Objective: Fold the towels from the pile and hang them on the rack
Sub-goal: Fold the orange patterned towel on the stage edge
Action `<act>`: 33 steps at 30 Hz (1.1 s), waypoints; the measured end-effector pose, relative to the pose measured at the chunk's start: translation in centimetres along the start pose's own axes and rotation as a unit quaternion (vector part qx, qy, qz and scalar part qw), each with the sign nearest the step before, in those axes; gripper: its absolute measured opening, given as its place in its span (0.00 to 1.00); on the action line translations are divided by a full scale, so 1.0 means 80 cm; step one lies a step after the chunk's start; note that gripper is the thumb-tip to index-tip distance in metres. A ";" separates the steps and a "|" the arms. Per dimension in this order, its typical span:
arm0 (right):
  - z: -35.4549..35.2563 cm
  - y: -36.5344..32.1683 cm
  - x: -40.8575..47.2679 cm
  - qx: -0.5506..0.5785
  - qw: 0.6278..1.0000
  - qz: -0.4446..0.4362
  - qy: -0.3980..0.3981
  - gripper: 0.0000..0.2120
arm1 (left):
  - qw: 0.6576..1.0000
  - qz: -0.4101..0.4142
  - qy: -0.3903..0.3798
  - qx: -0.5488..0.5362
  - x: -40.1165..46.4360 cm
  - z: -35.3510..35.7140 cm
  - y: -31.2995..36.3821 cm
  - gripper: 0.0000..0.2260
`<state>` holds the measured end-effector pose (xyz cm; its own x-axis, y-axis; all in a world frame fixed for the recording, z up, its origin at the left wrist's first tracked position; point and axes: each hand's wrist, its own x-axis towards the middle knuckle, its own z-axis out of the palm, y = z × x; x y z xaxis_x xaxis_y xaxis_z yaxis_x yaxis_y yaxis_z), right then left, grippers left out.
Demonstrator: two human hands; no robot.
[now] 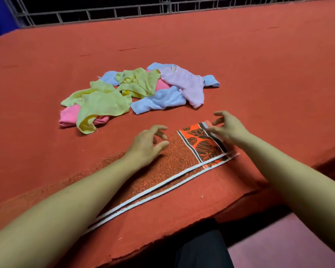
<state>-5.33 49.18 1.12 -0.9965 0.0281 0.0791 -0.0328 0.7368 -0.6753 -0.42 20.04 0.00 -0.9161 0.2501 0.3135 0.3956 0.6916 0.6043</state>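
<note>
Folding had only started: one long orange-and-black patterned towel with white edge stripes (182,161) lay doubled lengthwise on the red cloth-covered table (259,74), near its front edge. The left hand (147,146) hovered over it, fingers loosely curled, gripping nothing; the right hand (228,128) was likewise released at the leaf-print end. The pile of yellow, pink, blue and lilac towels (135,93) sat untouched beyond. Judged early: a grey metal grid (104,12) stood behind the table. No legible writing.

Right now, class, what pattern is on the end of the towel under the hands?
Black leaves on bright orange, edged with white stripes, on the towel; seen in the head view.
</note>
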 end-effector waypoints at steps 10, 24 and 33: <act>-0.031 0.053 -0.069 -0.115 0.992 0.050 -0.020 0.24 | 0.989 0.043 -0.137 -0.027 -0.012 0.093 0.098 0.21; -0.030 0.047 -0.060 -0.068 0.996 0.054 -0.032 0.23 | 0.995 0.062 -0.070 0.039 -0.012 0.096 0.113 0.17; -0.043 0.054 -0.049 -0.102 0.986 0.096 -0.087 0.28 | 0.988 0.050 -0.138 0.048 -0.018 0.106 0.111 0.16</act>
<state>-1.29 54.53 0.41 -0.9814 0.0774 -0.1757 0.1571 0.8502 -0.5025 3.85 31.55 -1.26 -0.8613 0.4859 0.1486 0.4885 0.7117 0.5048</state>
